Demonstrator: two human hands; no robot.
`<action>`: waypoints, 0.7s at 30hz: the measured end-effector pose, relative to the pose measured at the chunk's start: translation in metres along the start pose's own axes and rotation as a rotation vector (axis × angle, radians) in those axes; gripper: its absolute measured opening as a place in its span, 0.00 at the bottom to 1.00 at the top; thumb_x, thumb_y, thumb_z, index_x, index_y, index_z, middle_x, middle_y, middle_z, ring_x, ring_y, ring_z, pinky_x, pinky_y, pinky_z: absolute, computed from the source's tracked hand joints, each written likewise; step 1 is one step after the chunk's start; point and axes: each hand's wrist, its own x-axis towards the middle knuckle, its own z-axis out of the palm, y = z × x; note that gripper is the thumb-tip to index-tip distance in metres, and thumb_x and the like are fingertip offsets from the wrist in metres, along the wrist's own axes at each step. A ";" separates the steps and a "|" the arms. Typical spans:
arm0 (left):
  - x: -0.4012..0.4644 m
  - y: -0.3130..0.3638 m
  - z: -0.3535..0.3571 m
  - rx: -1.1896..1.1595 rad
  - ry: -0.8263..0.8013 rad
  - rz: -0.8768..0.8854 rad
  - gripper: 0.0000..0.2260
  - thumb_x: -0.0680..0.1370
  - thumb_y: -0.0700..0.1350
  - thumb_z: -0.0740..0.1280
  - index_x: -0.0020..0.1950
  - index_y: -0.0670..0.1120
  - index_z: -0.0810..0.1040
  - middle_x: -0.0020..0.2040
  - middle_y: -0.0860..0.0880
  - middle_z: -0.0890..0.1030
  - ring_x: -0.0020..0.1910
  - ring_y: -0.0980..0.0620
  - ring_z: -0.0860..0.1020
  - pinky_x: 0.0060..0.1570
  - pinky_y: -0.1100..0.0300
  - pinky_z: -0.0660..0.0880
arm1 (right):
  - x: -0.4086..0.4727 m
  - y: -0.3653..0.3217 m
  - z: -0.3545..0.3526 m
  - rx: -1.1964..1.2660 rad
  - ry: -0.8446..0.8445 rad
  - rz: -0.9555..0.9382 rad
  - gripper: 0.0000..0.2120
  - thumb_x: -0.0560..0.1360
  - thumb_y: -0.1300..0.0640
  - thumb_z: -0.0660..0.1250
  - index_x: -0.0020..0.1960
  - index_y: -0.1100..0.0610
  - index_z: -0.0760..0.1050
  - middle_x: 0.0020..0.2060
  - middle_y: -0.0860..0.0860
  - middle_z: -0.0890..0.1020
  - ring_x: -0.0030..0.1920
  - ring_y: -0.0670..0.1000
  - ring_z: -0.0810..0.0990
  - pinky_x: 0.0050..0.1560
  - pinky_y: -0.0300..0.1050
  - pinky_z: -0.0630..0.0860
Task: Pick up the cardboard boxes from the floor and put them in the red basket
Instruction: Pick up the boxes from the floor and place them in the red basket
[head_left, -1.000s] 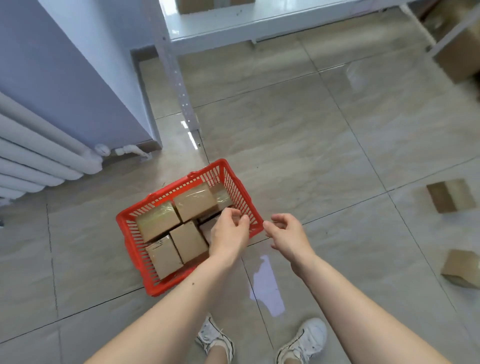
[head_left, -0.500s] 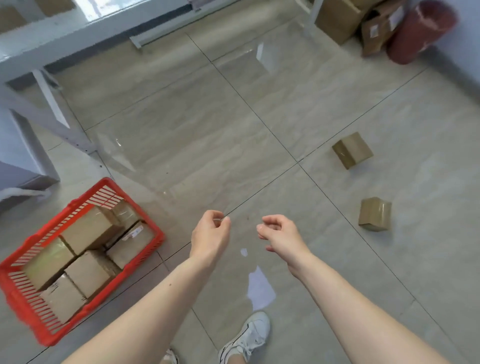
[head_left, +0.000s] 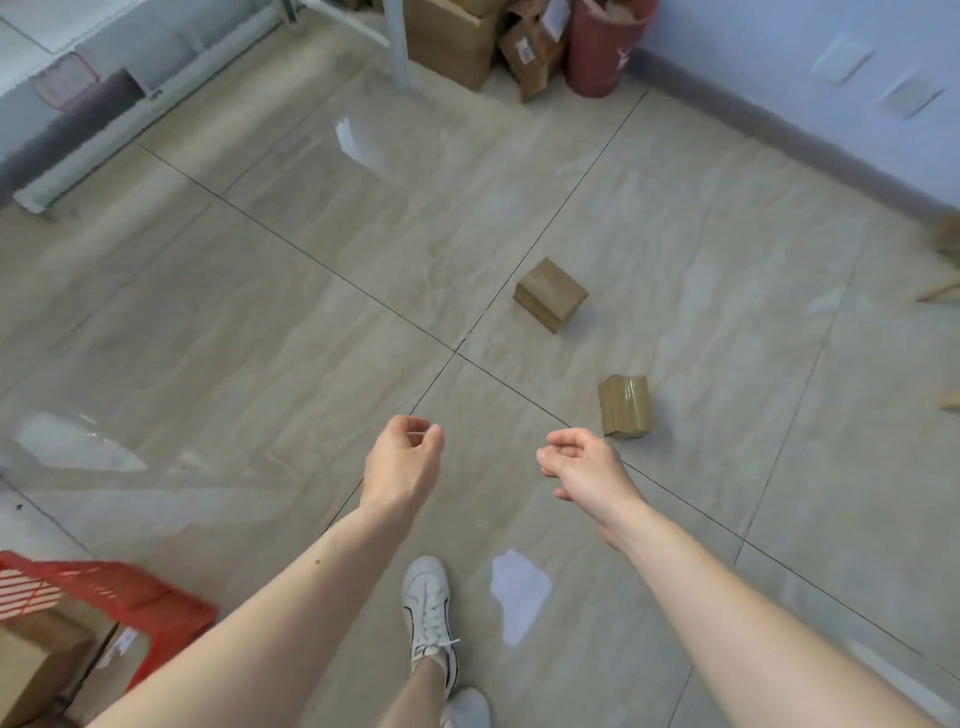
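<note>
Two small cardboard boxes lie on the tiled floor ahead: one box (head_left: 551, 293) farther off, and a nearer taped box (head_left: 625, 406) just beyond my right hand. My left hand (head_left: 402, 464) hovers mid-frame with its fingers loosely curled and nothing in it. My right hand (head_left: 584, 472) is beside it, fingers half curled and apart, empty, a short way short of the nearer box. The red basket (head_left: 122, 592) sits at the bottom left corner, partly cut off, with cardboard boxes (head_left: 36, 660) inside.
Larger cardboard cartons (head_left: 457, 36) and a dark red bin (head_left: 605, 47) stand against the far wall. A white shelf post (head_left: 397, 47) rises beside them. More brown items (head_left: 948, 244) show at the right edge. My white shoe (head_left: 428, 613) is below my hands.
The view has swung right, away from the basket, which slid to the bottom left corner. Both empty hands have left the basket, and the two floor boxes are now nearer.
</note>
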 end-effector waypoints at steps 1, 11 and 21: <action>0.005 0.011 0.009 0.010 -0.010 0.010 0.11 0.77 0.50 0.63 0.57 0.48 0.76 0.52 0.49 0.82 0.50 0.46 0.80 0.55 0.45 0.78 | 0.009 -0.002 -0.013 0.017 0.027 0.013 0.11 0.76 0.58 0.68 0.58 0.55 0.74 0.54 0.53 0.81 0.57 0.53 0.81 0.59 0.50 0.76; 0.030 0.082 0.144 0.083 -0.132 0.025 0.12 0.75 0.52 0.63 0.56 0.48 0.77 0.51 0.50 0.83 0.54 0.46 0.80 0.55 0.45 0.79 | 0.091 0.028 -0.138 0.076 0.161 0.147 0.13 0.74 0.58 0.69 0.59 0.54 0.73 0.55 0.54 0.81 0.57 0.53 0.81 0.62 0.54 0.77; 0.061 0.078 0.293 0.138 -0.113 -0.057 0.14 0.78 0.52 0.62 0.60 0.48 0.76 0.58 0.48 0.79 0.56 0.44 0.79 0.54 0.52 0.76 | 0.203 0.074 -0.226 -0.179 0.013 0.179 0.26 0.78 0.53 0.65 0.73 0.58 0.64 0.70 0.54 0.69 0.68 0.53 0.71 0.63 0.45 0.68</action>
